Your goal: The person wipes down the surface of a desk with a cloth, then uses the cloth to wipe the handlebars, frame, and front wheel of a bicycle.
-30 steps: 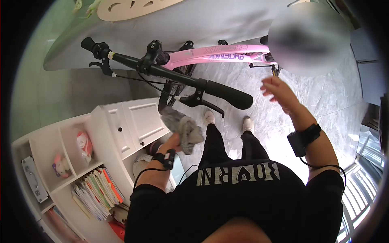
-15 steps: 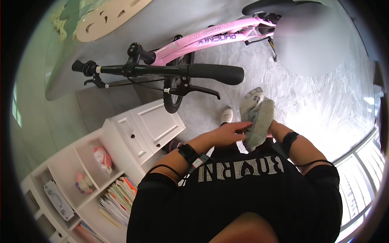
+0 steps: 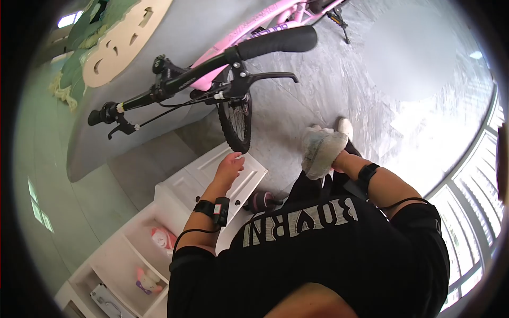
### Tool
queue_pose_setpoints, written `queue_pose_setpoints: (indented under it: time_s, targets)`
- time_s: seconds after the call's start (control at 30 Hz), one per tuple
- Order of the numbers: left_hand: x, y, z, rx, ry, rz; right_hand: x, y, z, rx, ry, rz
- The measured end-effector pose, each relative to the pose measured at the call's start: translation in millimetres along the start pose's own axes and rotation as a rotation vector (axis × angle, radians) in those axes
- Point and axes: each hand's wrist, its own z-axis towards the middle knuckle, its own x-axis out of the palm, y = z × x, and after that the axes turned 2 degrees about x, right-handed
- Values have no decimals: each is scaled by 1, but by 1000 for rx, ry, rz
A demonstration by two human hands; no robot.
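My right hand (image 3: 340, 161) is closed on a folded, fluffy grey-white cloth (image 3: 322, 152) in front of my waist. The bundle covers most of my fingers, and its exact kind does not show. My left hand (image 3: 229, 168) is raised away from the cloth, fingers loosely bent and apart, with nothing in it. In the view it overlaps the top of a white cabinet (image 3: 253, 165), close to the bicycle's front wheel (image 3: 237, 119); whether it touches either I cannot tell.
A pink bicycle (image 3: 233, 40) with black handlebars (image 3: 275, 42) stands ahead on the grey floor (image 3: 297, 79). Open shelves (image 3: 114, 259) with soft toys are at the lower left. White railings (image 3: 466, 222) line the right side. My white shoe (image 3: 345, 127) shows beyond the cloth.
My left hand has let go of the cloth and moved left towards the cabinet. The cloth stays in my right hand, more bunched. My view has shifted, bringing the handlebars closer.
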Motion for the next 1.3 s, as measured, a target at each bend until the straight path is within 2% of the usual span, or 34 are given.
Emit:
queue_pose_setpoints:
  time_s: [0.07,0.17,0.27,0.33,0.37,0.43,0.53,0.67,0.7,0.77,0.87,0.97,1.07,1.13,1.2,1.3]
  targets:
    - [1,5,6,-25,-34,17,9,1,-7,-100,-9,6]
    - [17,13,17,84,71,75,6,-3,-35,-249,53,181]
    - [59,11,25,127,252,285,5,-9,-65,-359,127,340]
    - [96,3,22,260,307,428,3,-11,-76,-347,300,550]
    - [113,-6,15,326,367,441,-1,-10,-78,-295,494,745]
    - [141,-23,0,451,490,460,0,-1,-94,-242,497,779]
    - [160,-56,-2,359,770,514,-6,-6,-107,-246,442,805]
    - [173,-74,-11,212,749,561,-13,-15,-113,-221,483,1085]
    - [174,-69,-10,198,773,532,-15,-22,-106,-213,580,1176]
    - [174,-60,-6,170,823,472,-21,-20,-104,-257,433,1009]
    - [170,-61,1,466,790,816,-27,-15,-100,-296,218,755]
    - [155,-80,-3,220,759,609,-27,-10,-84,-336,3,456]
    - [142,-83,7,105,736,153,-28,-18,-68,-373,-248,81]
    - [133,-82,17,29,759,-14,-24,-19,-52,-422,-325,29]
    - [119,-73,35,-13,827,-108,-15,-17,-31,-510,-305,183]
    - [105,-60,44,26,819,-61,5,13,-6,-398,-133,531]
